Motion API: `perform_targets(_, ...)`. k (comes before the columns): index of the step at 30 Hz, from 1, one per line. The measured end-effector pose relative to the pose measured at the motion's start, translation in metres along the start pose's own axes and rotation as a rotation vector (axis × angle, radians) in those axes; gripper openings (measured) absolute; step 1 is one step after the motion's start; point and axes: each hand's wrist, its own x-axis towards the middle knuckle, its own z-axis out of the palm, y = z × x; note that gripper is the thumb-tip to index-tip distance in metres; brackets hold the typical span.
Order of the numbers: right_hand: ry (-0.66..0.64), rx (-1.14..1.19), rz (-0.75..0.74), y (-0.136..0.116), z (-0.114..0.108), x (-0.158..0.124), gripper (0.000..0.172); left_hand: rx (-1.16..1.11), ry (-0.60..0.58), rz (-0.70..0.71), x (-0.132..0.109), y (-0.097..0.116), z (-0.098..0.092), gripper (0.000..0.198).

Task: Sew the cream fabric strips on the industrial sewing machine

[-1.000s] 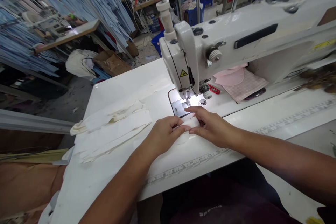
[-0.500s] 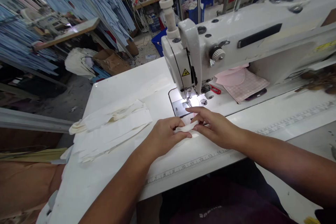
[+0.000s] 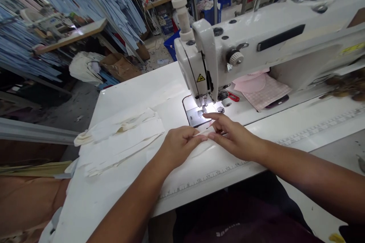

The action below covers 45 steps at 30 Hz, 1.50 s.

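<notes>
Between my two hands is a small white fabric strip [image 3: 205,130], just in front of the sewing machine's needle plate. My left hand [image 3: 182,142] pinches its left end between thumb and fingers. The other end is gripped by my right hand [image 3: 228,134], whose index finger stretches toward the lit presser foot [image 3: 204,109]. Part of the strip is hidden by my fingers. Over it stands the white sewing machine [image 3: 242,45]. Stacked white fabric strips [image 3: 125,140] lie on the table to the left of my left hand.
Under the machine arm lie pink checked fabric [image 3: 265,93] and a red thread snipper [image 3: 234,96]. A printed ruler [image 3: 208,177] runs along the front edge of the white table [image 3: 137,91]. Blue garments [image 3: 119,0] hang beyond, near a cardboard box [image 3: 121,66].
The strip has been turned flatter and lower between my fingers. My hands have shifted only slightly, with the thumbs now closer together.
</notes>
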Motion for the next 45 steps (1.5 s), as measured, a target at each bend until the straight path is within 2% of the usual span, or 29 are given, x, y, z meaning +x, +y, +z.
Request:
perform_targets(4, 0.018, 0.04, 0.07, 0.001, 0.0, 0.0, 0.045, 0.013, -0.012, -0.052, -0.001, 0.002, 0.002, 0.038)
perform_targets(10, 0.045, 0.051, 0.117, 0.0, -0.001, 0.0, 0.046, -0.022, 0.013, -0.048, 0.0, 0.005, 0.001, 0.022)
perform_targets(15, 0.077, 0.078, 0.093, 0.001, -0.001, 0.0, 0.046, -0.051, 0.093, 0.077, 0.0, 0.003, 0.004, 0.018)
perform_targets(24, 0.128, 0.197, 0.046, 0.003, -0.001, -0.001, 0.043, -0.017, 0.083, -0.004, -0.002, 0.007, 0.008, 0.022)
perform_targets(33, 0.144, 0.144, 0.05, 0.003, 0.0, 0.0, 0.043, -0.253, 0.118, -0.003, 0.001, -0.003, 0.014, 0.018)
perform_targets(38, 0.159, 0.163, 0.047, 0.004, 0.0, 0.0, 0.042, -0.208, 0.183, -0.025, 0.001, 0.003, 0.014, 0.016)
perform_targets(45, 0.166, 0.186, 0.058, 0.006, 0.001, 0.0, 0.041, -0.141, 0.208, -0.032, 0.0, 0.003, 0.012, 0.018)
